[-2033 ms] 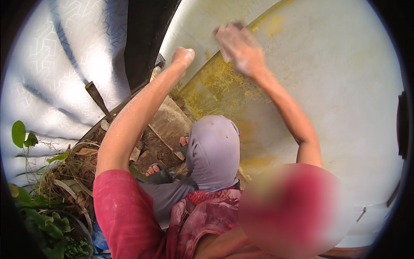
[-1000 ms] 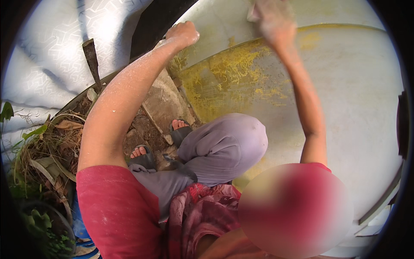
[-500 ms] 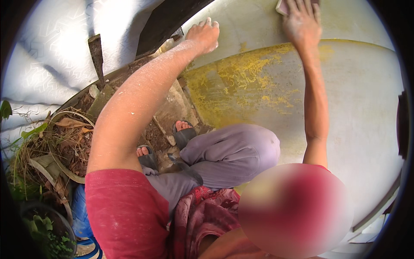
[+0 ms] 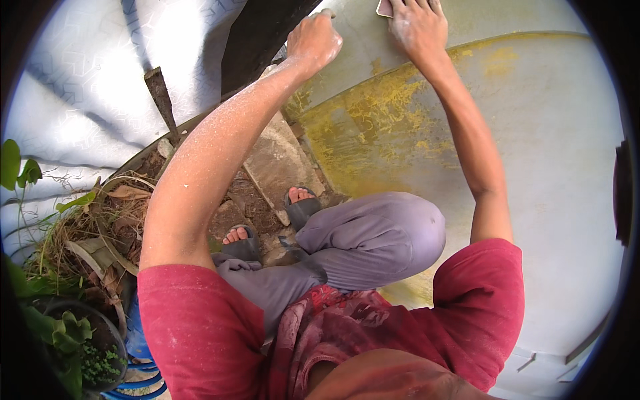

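My right hand [image 4: 420, 28] lies over a flat sanding block [image 4: 385, 8], pressing it on the upper part of a large curved panel [image 4: 533, 127]. The block has a pale rim and sits mostly beneath the fingers, at the top edge of view. The panel is grey, with a rough yellow patch [image 4: 380, 110] along a curved crease. Close to the panel's upper left edge is my left hand [image 4: 316, 41], dusted white, its fingers curled in. Whether those fingers grip anything is hidden.
My bent knee [image 4: 420, 223] is close to the panel. Stone slabs [image 4: 277, 163] and soil lie around my sandalled feet. Left are a wooden stake [image 4: 160, 100], dry grass, a potted plant [image 4: 80, 343] and a coiled blue hose [image 4: 143, 383]. A pale patterned sheet [image 4: 73, 80] hangs behind.
The right hand and block have moved left across the panel, toward the left hand. My left hand stays curled near the panel's edge. The view has shifted slightly.
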The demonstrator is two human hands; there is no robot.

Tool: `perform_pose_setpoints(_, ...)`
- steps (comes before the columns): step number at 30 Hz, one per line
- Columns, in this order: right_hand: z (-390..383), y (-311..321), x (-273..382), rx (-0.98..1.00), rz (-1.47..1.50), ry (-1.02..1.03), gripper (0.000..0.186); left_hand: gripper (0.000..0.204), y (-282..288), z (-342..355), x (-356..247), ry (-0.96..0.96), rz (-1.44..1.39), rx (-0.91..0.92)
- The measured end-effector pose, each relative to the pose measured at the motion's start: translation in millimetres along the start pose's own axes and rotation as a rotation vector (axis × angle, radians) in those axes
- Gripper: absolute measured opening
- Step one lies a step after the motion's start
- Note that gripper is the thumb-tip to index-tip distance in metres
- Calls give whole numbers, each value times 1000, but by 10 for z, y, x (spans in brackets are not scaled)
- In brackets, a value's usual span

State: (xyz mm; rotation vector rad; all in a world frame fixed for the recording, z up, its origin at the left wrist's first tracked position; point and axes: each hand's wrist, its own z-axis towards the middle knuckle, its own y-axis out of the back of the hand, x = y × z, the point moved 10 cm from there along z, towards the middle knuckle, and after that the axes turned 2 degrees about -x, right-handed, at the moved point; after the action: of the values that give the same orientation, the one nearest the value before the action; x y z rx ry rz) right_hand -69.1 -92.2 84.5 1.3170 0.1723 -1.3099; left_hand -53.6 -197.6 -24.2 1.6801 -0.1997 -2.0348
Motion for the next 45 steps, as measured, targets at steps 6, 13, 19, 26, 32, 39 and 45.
perform_pose_setpoints(6,-2094,-1687,2224,803,-114,626,57,41,-78,-14,-322,-121,-75,-18)
perform_pose_setpoints(13,-220,-753,470,340,611,-251,53,40,69,161,-481,-257,-202,-102)
perform_pose_setpoints(19,-1853,-1712,2127,697,-249,598,60,29,251,143,-498,-238,-257,-278)
perform_pose_setpoints(26,52,-1096,952,359,-200,140,60,29,607,148,-359,-264,-192,-246)
perform_pose_setpoints(32,-1055,-1996,1975,698,-253,502,60,33,270,132,-359,-291,-54,-63)
perform_pose_setpoints(39,-29,-1683,1229,627,-290,240,62,58,-113,-337,-960,-493,-99,-232)
perform_pose_setpoints(45,-698,-1988,2297,734,-196,586,64,66,-147,-425,-1467,-551,-254,-204)
